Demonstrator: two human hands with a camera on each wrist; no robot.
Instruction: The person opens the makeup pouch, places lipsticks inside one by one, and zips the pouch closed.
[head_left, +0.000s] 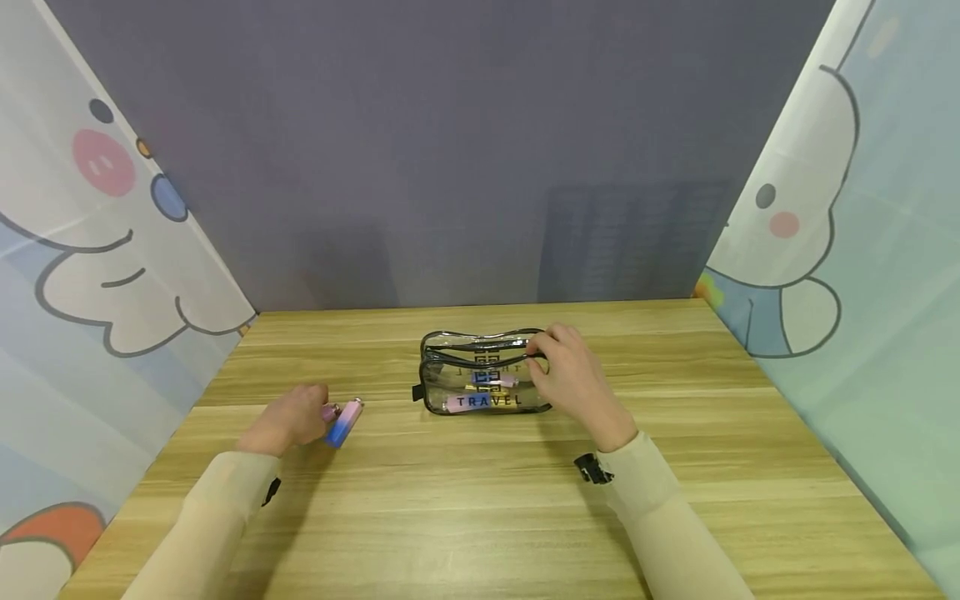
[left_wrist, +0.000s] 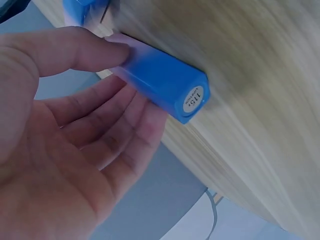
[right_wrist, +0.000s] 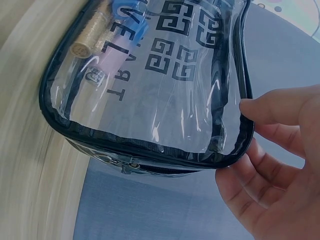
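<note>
My left hand (head_left: 291, 417) is low over the left side of the table. Its thumb and fingers pinch a six-sided lipstick tube (left_wrist: 160, 75), pink fading to blue, with a round white label on its blue end. A second pink-and-blue lipstick (head_left: 345, 422) lies on the wood right beside that hand. With my right hand (head_left: 573, 375) I pinch the top right corner of a clear pouch (head_left: 438, 385) with black piping and the word TRAVEL. The pouch stands upright, its top parted. Through its side show pink-and-blue lipsticks (head_left: 465, 403) and a gold tube (right_wrist: 90, 37).
The wooden table (head_left: 450, 508) reaches back to a grey panel (head_left: 450, 167). Cartoon-printed curtains (head_left: 885, 250) line both sides. A black strap (head_left: 595, 468) shows at the right wrist.
</note>
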